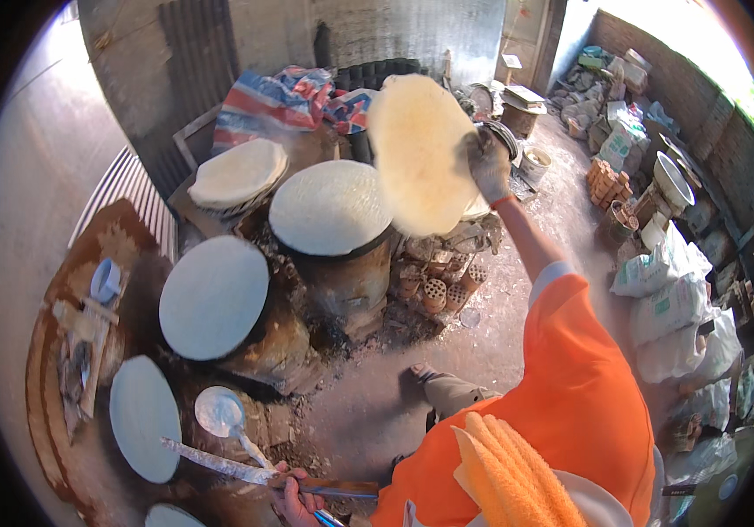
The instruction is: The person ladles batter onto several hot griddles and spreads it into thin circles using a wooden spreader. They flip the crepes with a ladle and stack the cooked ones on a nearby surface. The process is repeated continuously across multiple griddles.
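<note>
My right hand [489, 165], in a pale work glove, is raised and pinches the edge of a large thin round flatbread [421, 154]. The flatbread hangs upright, clear of the griddles. Low in the picture, my bare left hand [293, 501] is closed around a long flat spatula [219, 461] with a batter-coated blade and a wooden handle. A ladle [219, 411] smeared with batter has its handle running to the same hand. Pale batter rounds cover the griddles, at the centre [331, 206], the left [214, 297] and the near left [144, 419].
A stack of finished flatbreads [238, 173] lies at the back left, near a striped cloth [276, 101]. Perforated coal briquettes [435, 296] stand on the floor by the centre stove. White sacks [671, 303] line the right wall. A blue cup [105, 279] sits on the left ledge.
</note>
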`<action>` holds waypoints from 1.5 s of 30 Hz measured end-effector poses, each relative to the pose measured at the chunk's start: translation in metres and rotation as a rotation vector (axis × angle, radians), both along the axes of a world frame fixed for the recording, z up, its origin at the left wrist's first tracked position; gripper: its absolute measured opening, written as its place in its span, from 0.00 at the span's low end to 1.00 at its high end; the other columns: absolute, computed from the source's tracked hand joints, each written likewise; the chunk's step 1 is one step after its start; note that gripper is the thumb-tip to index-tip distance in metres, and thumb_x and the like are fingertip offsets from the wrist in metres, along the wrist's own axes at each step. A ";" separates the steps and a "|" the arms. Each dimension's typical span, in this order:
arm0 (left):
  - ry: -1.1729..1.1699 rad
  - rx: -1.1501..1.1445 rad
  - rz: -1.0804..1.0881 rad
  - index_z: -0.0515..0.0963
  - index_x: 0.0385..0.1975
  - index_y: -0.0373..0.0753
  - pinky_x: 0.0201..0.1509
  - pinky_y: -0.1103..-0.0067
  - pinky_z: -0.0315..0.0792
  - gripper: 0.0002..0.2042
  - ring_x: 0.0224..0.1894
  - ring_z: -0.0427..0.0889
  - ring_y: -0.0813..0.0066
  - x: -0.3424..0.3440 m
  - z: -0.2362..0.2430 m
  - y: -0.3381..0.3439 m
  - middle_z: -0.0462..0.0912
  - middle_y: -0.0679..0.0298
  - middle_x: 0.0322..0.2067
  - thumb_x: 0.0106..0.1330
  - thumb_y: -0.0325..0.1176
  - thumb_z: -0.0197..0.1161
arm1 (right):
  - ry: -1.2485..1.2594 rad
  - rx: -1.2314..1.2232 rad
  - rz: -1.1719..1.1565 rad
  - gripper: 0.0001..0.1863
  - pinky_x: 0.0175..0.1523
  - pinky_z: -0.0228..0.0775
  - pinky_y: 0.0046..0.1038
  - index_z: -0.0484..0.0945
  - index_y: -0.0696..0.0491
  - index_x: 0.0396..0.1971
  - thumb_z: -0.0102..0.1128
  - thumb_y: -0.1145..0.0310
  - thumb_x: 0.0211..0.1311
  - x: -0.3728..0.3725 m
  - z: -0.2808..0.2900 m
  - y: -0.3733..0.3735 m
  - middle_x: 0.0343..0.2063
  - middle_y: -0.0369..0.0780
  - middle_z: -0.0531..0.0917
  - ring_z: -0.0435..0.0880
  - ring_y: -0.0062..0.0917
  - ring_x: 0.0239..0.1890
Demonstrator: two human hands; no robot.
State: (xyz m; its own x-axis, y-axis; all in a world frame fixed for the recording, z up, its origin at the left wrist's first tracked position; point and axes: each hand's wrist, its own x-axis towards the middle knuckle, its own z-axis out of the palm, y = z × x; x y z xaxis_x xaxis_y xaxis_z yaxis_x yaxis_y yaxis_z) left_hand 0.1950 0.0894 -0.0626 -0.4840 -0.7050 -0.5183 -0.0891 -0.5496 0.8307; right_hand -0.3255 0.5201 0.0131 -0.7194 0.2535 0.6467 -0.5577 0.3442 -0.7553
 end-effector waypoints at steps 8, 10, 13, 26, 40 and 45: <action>0.063 -0.111 -0.142 0.69 0.45 0.43 0.11 0.90 0.50 0.12 0.10 0.54 0.90 -0.148 0.012 0.064 0.71 0.71 0.22 0.62 0.32 0.52 | -0.134 1.135 -0.547 0.10 0.28 0.71 0.33 0.72 0.48 0.30 0.44 0.60 0.60 -0.100 0.031 -0.001 0.29 0.40 0.76 0.78 0.31 0.27; -0.018 -0.119 -0.199 0.71 0.46 0.46 0.13 0.91 0.48 0.12 0.12 0.54 0.91 -0.184 0.027 0.085 0.73 0.74 0.24 0.62 0.32 0.52 | 0.049 1.233 -0.598 0.09 0.28 0.71 0.30 0.72 0.48 0.31 0.43 0.62 0.59 -0.156 -0.069 0.024 0.31 0.39 0.74 0.77 0.29 0.26; -0.115 -0.065 -0.141 0.70 0.47 0.47 0.13 0.91 0.48 0.13 0.12 0.54 0.91 -0.224 0.030 0.096 0.72 0.73 0.23 0.62 0.32 0.51 | -0.238 1.334 -0.257 0.09 0.31 0.72 0.31 0.72 0.49 0.33 0.42 0.65 0.59 -0.144 -0.133 -0.001 0.32 0.40 0.73 0.77 0.29 0.30; 0.238 0.094 -0.252 0.68 0.43 0.35 0.16 0.86 0.58 0.11 0.15 0.62 0.86 -0.210 0.053 0.070 0.72 0.68 0.23 0.65 0.34 0.47 | -0.665 1.384 -0.175 0.22 0.44 0.67 0.31 0.70 0.51 0.44 0.54 0.57 0.49 -0.064 -0.144 -0.031 0.38 0.41 0.73 0.74 0.31 0.43; 0.230 -0.113 0.170 0.67 0.44 0.40 0.09 0.88 0.53 0.12 0.09 0.59 0.86 -0.056 -0.059 0.058 0.73 0.67 0.24 0.63 0.36 0.51 | -0.492 0.817 1.572 0.16 0.35 0.68 0.31 0.77 0.53 0.36 0.57 0.65 0.44 0.324 -0.148 -0.292 0.27 0.44 0.80 0.79 0.33 0.31; 0.210 -0.063 0.385 0.67 0.45 0.39 0.11 0.89 0.54 0.12 0.11 0.60 0.86 -0.015 -0.032 0.082 0.73 0.68 0.25 0.63 0.34 0.50 | -0.168 0.500 1.803 0.11 0.29 0.67 0.33 0.76 0.55 0.32 0.53 0.70 0.46 0.335 -0.155 -0.314 0.24 0.48 0.77 0.76 0.38 0.27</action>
State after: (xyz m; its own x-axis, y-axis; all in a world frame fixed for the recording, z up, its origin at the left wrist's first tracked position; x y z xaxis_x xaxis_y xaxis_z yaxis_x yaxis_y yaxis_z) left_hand 0.1802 0.1719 -0.0943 -0.2704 -0.8815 -0.3870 0.2869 -0.4575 0.8416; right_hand 0.0094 0.2057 -0.1424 0.0718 -0.9461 0.3157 -0.3947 -0.3176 -0.8622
